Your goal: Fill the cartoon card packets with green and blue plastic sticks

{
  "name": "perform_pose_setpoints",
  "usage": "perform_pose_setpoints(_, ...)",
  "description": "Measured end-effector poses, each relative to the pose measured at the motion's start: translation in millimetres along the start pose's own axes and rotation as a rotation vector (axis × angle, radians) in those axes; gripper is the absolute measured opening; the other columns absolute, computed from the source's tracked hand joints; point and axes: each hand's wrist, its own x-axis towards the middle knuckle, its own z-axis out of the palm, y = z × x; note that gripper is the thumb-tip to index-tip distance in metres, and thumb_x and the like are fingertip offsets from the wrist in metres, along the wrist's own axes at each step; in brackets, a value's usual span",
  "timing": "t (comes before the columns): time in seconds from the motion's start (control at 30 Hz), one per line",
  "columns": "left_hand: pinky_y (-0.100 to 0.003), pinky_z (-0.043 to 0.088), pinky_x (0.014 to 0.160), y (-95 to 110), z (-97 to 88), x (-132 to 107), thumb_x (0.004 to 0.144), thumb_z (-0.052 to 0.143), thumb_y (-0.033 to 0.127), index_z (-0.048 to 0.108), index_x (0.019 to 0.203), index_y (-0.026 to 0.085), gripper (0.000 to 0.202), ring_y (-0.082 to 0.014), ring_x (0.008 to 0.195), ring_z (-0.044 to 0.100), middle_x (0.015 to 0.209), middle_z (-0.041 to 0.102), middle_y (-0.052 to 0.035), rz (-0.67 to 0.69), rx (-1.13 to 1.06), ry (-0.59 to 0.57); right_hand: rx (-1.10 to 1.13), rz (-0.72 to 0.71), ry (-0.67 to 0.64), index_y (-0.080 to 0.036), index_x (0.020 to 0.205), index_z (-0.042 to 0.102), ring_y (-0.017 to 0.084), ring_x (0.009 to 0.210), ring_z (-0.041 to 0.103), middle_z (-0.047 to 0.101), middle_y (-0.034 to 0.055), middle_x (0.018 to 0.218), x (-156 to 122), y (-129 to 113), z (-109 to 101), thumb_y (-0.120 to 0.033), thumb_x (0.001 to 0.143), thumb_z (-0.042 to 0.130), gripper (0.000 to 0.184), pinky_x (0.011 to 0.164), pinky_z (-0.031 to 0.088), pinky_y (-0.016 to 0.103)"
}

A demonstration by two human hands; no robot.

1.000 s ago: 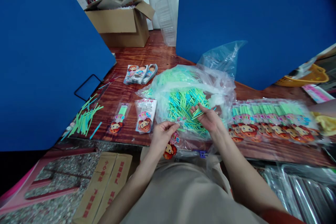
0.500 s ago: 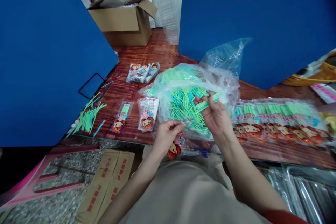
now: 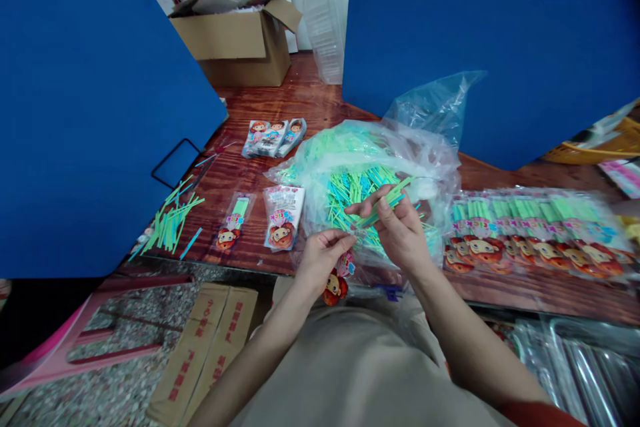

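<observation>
My right hand is closed around a small bundle of green and blue sticks, thin and straw-like. Pinched in my left hand is the top of a small clear packet printed with a red-haired cartoon figure, which hangs below the fingers. Both hands are over the front of a large clear plastic bag, whose opening shows a heap of loose green and blue sticks. Left of the bag lies a stack of printed packets. Beside that, a filled packet lies flat.
Filled packets lie in an overlapping row at the right. Loose sticks are piled at the left table edge. More printed packs and an open cardboard box stand farther back. Blue panels border the table.
My right hand has moved slightly left and down toward my left hand, its fingers now pointing left with the sticks. My left hand still pinches the packet in nearly the same place.
</observation>
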Motion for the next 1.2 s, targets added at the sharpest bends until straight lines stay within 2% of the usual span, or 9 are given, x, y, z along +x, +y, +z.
perform_pose_setpoints(0.2, -0.020, 0.036, 0.045, 0.9, 2.3, 0.1, 0.058, 0.086, 0.042, 0.070, 0.069, 0.015, 0.034, -0.0067, 0.045, 0.047, 0.055, 0.059, 0.0032, 0.038, -0.036, 0.041, -0.158, 0.053, -0.030, -0.026, 0.097, 0.052, 0.022, 0.106, 0.067, 0.072, 0.0022, 0.096, -3.8, 3.1, -2.7, -0.043, 0.096, 0.055, 0.018, 0.099, 0.047, 0.044)
perform_pose_setpoints(0.33, -0.021, 0.041, 0.054, 2.8, 2.8, -0.5, 0.058, 0.087, 0.038, 0.072, 0.071, 0.015, 0.031, -0.0084, 0.054, 0.052, 0.061, 0.063, 0.0018, 0.083, -0.054, 0.065, -0.266, 0.139, -0.058, -0.025, 0.098, 0.060, 0.023, 0.112, 0.063, 0.070, 0.0048, 0.115, -7.5, 5.0, -2.0, -0.045, 0.093, 0.059, 0.021, 0.101, 0.046, 0.041)
perform_pose_setpoints(0.4, -0.022, 0.043, 0.058, 3.4, 2.7, -0.7, 0.058, 0.087, 0.037, 0.073, 0.073, 0.015, 0.030, -0.0093, 0.059, 0.053, 0.064, 0.065, 0.0010, 0.099, -0.063, 0.064, -0.282, 0.170, -0.066, -0.025, 0.099, 0.064, 0.023, 0.113, 0.063, 0.069, 0.0047, 0.119, -9.0, 5.7, -1.9, -0.046, 0.090, 0.063, 0.023, 0.102, 0.045, 0.041)
perform_pose_setpoints(0.53, -0.024, 0.043, 0.065, 1.1, 1.8, 0.0, 0.062, 0.085, 0.037, 0.075, 0.076, 0.016, 0.027, -0.0108, 0.065, 0.055, 0.069, 0.067, -0.0001, 0.109, -0.062, 0.054, -0.228, 0.172, 0.019, -0.027, 0.110, 0.067, 0.021, 0.103, 0.067, 0.072, 0.0041, 0.111, -8.6, 4.9, -3.8, -0.052, 0.092, 0.057, 0.032, 0.094, 0.050, 0.038)
perform_pose_setpoints(0.63, -0.024, 0.043, 0.067, -1.9, 0.9, 0.4, 0.063, 0.084, 0.037, 0.076, 0.078, 0.016, 0.027, -0.0112, 0.067, 0.055, 0.072, 0.068, -0.0004, 0.098, -0.064, 0.039, -0.220, 0.150, 0.091, -0.026, 0.105, 0.069, 0.019, 0.093, 0.069, 0.074, 0.0039, 0.103, -6.0, 2.5, -5.9, -0.053, 0.094, 0.053, 0.034, 0.082, 0.053, 0.034)
perform_pose_setpoints(0.77, -0.024, 0.043, 0.070, -3.1, -0.1, -0.1, 0.065, 0.084, 0.036, 0.075, 0.077, 0.016, 0.025, -0.0111, 0.068, 0.055, 0.073, 0.068, -0.0001, 0.104, -0.080, 0.034, -0.346, 0.130, 0.060, -0.024, 0.093, 0.075, 0.020, 0.093, 0.068, 0.076, 0.0033, 0.094, -4.8, -1.7, -6.7, -0.048, 0.090, 0.061, 0.028, 0.084, 0.052, 0.033)
perform_pose_setpoints(0.9, -0.024, 0.043, 0.069, -2.7, -1.2, -0.5, 0.065, 0.083, 0.036, 0.075, 0.078, 0.016, 0.024, -0.0109, 0.068, 0.055, 0.072, 0.068, 0.0000, 0.108, -0.081, 0.028, -0.474, 0.134, 0.022, -0.024, 0.089, 0.078, 0.022, 0.095, 0.068, 0.077, 0.0028, 0.093, -5.2, -5.4, -6.2, -0.049, 0.090, 0.060, 0.031, 0.090, 0.051, 0.037)
perform_pose_setpoints(1.07, -0.023, 0.042, 0.065, -2.2, -1.6, -0.8, 0.065, 0.083, 0.038, 0.075, 0.078, 0.016, 0.027, -0.0113, 0.067, 0.054, 0.071, 0.066, -0.0001, 0.121, -0.060, 0.035, -0.559, 0.048, 0.000, -0.024, 0.087, 0.079, 0.022, 0.086, 0.069, 0.077, 0.0041, 0.090, -3.4, -9.1, -7.2, -0.048, 0.088, 0.063, 0.030, 0.078, 0.054, 0.035)
perform_pose_setpoints(1.2, -0.023, 0.042, 0.065, -0.6, -1.1, -1.3, 0.064, 0.084, 0.038, 0.075, 0.077, 0.016, 0.027, -0.0111, 0.067, 0.053, 0.071, 0.066, -0.0002, 0.134, -0.070, 0.030, -0.524, 0.023, 0.059, -0.025, 0.082, 0.080, 0.021, 0.078, 0.069, 0.077, 0.0034, 0.084, -2.7, -10.7, -5.7, -0.046, 0.083, 0.070, 0.023, 0.072, 0.055, 0.034)
